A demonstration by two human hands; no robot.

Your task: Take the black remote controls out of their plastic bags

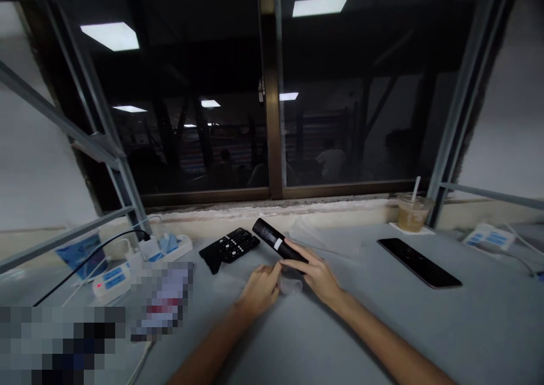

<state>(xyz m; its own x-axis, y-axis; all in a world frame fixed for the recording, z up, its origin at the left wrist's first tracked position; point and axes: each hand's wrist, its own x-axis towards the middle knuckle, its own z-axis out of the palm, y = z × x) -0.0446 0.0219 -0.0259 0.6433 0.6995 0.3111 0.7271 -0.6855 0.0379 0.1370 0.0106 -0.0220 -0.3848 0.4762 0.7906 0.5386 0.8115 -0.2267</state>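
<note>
My right hand (pixel 317 274) is closed around the lower end of a long black object (pixel 267 233) with a small white label. It slants up to the left over the table, and its exact kind does not show. Close beside it, my left hand (pixel 260 287) is pinched shut at a piece of clear plastic wrap (pixel 290 286), its fingertips near the black object's lower end. Just beyond my hands lie black remote controls (pixel 233 245) with pale buttons; how many overlap I cannot tell. More clear plastic (pixel 325 238) lies behind my right hand.
A black phone (pixel 419 262) and a plastic cup with a straw (pixel 411 214) are at the right. White power strips (pixel 113 281) with plugs and cables are at the left, near a blurred-out item (pixel 165 300). Metal posts and a dark window border the table's back.
</note>
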